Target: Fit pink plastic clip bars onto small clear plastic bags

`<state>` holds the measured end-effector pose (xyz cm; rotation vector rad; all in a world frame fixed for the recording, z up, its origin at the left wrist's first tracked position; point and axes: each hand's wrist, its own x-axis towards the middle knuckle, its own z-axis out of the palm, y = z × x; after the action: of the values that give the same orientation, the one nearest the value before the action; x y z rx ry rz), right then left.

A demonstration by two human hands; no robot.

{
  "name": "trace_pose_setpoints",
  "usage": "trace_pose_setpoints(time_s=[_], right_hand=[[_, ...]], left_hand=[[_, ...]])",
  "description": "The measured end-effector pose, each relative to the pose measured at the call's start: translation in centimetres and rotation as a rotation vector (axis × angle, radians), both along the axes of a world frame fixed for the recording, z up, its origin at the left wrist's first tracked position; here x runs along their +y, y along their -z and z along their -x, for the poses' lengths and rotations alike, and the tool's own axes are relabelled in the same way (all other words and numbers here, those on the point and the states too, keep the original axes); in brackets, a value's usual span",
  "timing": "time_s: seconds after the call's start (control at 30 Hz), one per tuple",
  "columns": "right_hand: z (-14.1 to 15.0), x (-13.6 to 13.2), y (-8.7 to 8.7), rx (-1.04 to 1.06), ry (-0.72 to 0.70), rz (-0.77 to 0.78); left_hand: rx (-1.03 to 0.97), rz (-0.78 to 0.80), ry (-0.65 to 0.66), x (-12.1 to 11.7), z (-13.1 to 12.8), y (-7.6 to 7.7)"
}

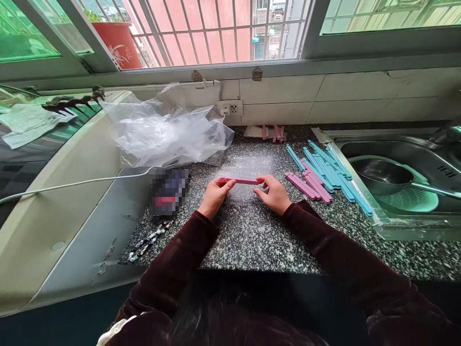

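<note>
A slim pink plastic bag clip (242, 181) is stretched level between my two hands, above the speckled counter. My left hand (217, 191) pinches its left end between thumb and fingers. At the other end, the fingers of my right hand (272, 192) close on the clip's tip. Something clear and shiny, like thin plastic film (245, 192), shows around the clip; its edges are hard to make out. To the right of my right hand lie several loose pink clips (309, 185), with a spread pile of blue clips (329, 168) beside and behind them.
A crumpled clear plastic bag (169, 134) lies back left, near a white cable (90, 181). A pixelated dark object (168, 192) and a beaded string (151, 240) are left. Small pink pieces (275, 133) lie by the wall. The sink (396, 226) at right holds a pan (383, 177).
</note>
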<state>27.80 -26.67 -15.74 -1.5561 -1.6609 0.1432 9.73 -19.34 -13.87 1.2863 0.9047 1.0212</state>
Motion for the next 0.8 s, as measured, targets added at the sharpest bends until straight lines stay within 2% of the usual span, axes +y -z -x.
trace_pose_setpoints(time_s=[0.17, 0.3, 0.43, 0.57, 0.8], right_hand=[[0.0, -0.1, -0.2, -0.269, 0.037, -0.097], [0.2, 0.0, 0.0, -0.380, 0.074, -0.081], [0.2, 0.3, 0.1, -0.389, 0.117, -0.028], [-0.2, 0.8, -0.1, -0.378, 0.175, 0.004], [-1.2, 2.4, -0.4, -0.392, 0.283, 0.050]], left_hand=[[-0.015, 0.010, 0.022, 0.0, -0.1, 0.3], [-0.008, 0.012, 0.020, 0.0, -0.2, 0.6], [0.054, -0.039, -0.003, 0.1, -0.5, 0.9], [0.164, -0.132, 0.058, 0.6, -0.7, 1.2], [0.233, -0.054, 0.067, 2.2, -2.0, 0.6]])
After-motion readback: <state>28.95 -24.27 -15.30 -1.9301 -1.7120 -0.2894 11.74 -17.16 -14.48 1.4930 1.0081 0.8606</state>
